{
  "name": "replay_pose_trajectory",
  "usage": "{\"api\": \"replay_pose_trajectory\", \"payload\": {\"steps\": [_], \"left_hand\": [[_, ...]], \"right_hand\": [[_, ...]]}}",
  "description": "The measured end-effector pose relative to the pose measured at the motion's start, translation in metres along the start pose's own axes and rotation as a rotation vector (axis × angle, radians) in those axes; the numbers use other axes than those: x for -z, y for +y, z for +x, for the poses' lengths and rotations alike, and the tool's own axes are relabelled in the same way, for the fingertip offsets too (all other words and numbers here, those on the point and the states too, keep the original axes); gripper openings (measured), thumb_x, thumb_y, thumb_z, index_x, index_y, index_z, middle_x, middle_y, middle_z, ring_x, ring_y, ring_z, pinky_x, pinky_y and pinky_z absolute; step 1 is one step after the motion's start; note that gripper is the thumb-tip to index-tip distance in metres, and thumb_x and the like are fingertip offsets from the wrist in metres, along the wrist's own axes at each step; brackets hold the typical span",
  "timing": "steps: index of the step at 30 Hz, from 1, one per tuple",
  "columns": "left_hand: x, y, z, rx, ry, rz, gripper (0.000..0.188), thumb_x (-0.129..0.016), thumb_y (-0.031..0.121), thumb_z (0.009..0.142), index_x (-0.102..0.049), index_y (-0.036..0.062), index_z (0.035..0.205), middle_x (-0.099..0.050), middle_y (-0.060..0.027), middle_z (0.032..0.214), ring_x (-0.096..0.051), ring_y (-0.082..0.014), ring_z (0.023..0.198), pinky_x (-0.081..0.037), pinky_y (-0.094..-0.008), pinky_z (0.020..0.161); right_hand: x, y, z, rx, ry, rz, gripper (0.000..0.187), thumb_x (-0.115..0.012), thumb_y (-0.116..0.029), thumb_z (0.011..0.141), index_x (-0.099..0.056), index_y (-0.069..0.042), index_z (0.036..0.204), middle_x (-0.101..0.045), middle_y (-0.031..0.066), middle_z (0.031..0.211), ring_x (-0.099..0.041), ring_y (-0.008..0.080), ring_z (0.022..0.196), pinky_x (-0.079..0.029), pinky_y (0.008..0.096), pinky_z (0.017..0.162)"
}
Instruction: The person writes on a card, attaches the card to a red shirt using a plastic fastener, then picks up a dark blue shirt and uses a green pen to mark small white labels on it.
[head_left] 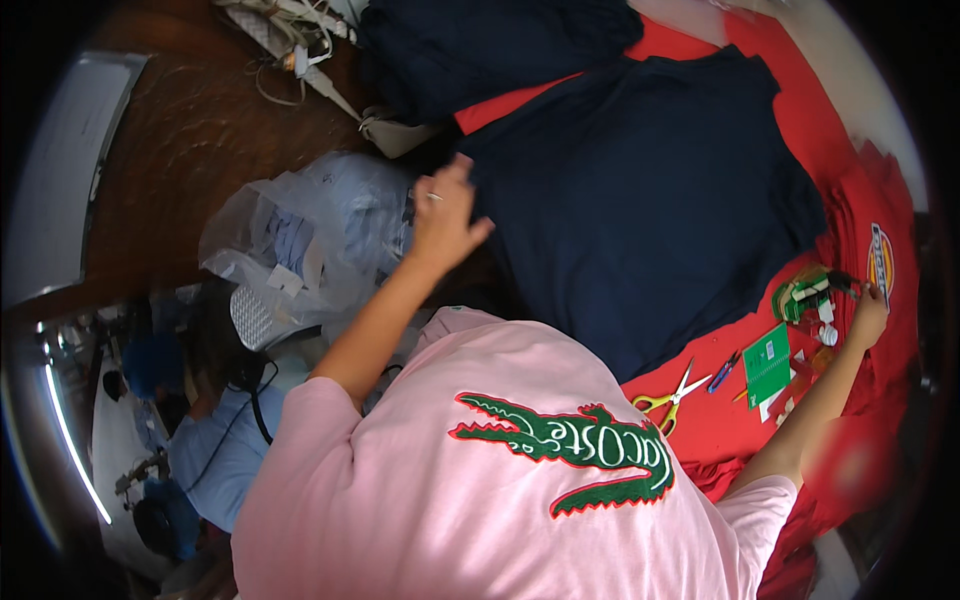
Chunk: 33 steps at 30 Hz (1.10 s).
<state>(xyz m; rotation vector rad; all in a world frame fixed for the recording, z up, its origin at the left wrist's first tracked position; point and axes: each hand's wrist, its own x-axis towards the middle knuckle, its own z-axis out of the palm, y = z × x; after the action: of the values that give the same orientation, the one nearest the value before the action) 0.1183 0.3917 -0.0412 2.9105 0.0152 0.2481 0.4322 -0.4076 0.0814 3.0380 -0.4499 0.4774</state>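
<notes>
My left hand (443,218), with a ring on a finger, is raised at the left edge of a dark navy cloth garment (640,200) spread over red fabric. Its fingers are apart and a little blurred, and I see nothing in them. Far over on the right, my right hand (869,318) is closed with the fingertips pinched at a small dark item beside a green basket (800,292). What that item is, I cannot make out. The garment lies mostly flat, with soft creases.
Yellow-handled scissors (672,397), a blue cutter-like tool (723,372) and a green spiral notebook (768,366) lie on the red cloth (690,372). More navy fabric (490,45) is at the back. A clear plastic bag (330,215) of light blue cloth stands left.
</notes>
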Motion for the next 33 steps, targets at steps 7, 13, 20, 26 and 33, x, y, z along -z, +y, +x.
{"api": "replay_pose_trajectory", "payload": {"steps": [7, 13, 20, 26, 33], "left_hand": [[0.013, -0.002, 0.057, -0.072, 0.0, -0.098, 0.084, -0.08, 0.031, 0.093, -0.045, 0.0042, 0.163, -0.03, -0.0239, 0.175, -0.03, -0.0454, 0.161, -0.026, -0.0602, 0.13], [-0.031, 0.106, 0.061, -0.746, -0.315, -0.211, 0.083, -0.074, 0.046, 0.099, -0.041, 0.0165, 0.169, -0.021, -0.0184, 0.181, -0.02, -0.0421, 0.167, -0.02, -0.0617, 0.132], [0.007, 0.143, 0.101, -0.655, -1.166, -0.501, 0.055, -0.061, 0.04, 0.11, -0.061, 0.0091, 0.156, -0.049, -0.0198, 0.168, -0.04, -0.0366, 0.16, -0.027, -0.0503, 0.132], [0.237, 0.172, 0.125, -0.992, -2.139, -1.593, 0.054, -0.049, 0.032, 0.111, -0.061, -0.0048, 0.15, -0.064, -0.016, 0.152, -0.059, -0.0295, 0.138, -0.039, -0.0417, 0.123], [0.296, 0.129, 0.084, -1.001, -2.023, -2.271, 0.061, -0.054, 0.033, 0.11, -0.055, -0.0142, 0.149, -0.066, -0.0255, 0.144, -0.065, -0.0349, 0.132, -0.047, -0.0424, 0.115]], "right_hand": [[0.07, 0.013, -0.158, -0.401, 0.124, 1.319, 0.027, -0.068, -0.012, 0.107, -0.072, 0.007, 0.125, -0.076, 0.0202, 0.127, -0.076, 0.0292, 0.114, -0.062, 0.041, 0.104], [0.093, -0.1, -0.391, -0.747, 0.005, 1.722, 0.019, -0.067, -0.021, 0.107, -0.073, -0.005, 0.115, -0.078, 0.0075, 0.104, -0.073, 0.0193, 0.097, -0.06, 0.0368, 0.089], [0.042, -0.221, -0.588, -1.245, -0.273, 1.209, 0.025, -0.062, -0.029, 0.112, -0.074, -0.01, 0.122, -0.078, 0.0003, 0.104, -0.057, 0.0057, 0.063, -0.043, 0.0223, 0.055], [0.038, -0.304, -0.61, -1.273, -0.376, 1.268, 0.053, -0.085, -0.038, 0.096, -0.071, 0.0, 0.13, -0.078, 0.0083, 0.107, -0.068, 0.0122, 0.083, -0.055, 0.0286, 0.073], [0.068, -0.404, -0.534, -0.663, -0.178, 1.245, 0.071, -0.088, -0.023, 0.088, -0.059, 0.01, 0.144, -0.077, 0.0201, 0.122, -0.076, 0.026, 0.108, -0.061, 0.0385, 0.093]]}}
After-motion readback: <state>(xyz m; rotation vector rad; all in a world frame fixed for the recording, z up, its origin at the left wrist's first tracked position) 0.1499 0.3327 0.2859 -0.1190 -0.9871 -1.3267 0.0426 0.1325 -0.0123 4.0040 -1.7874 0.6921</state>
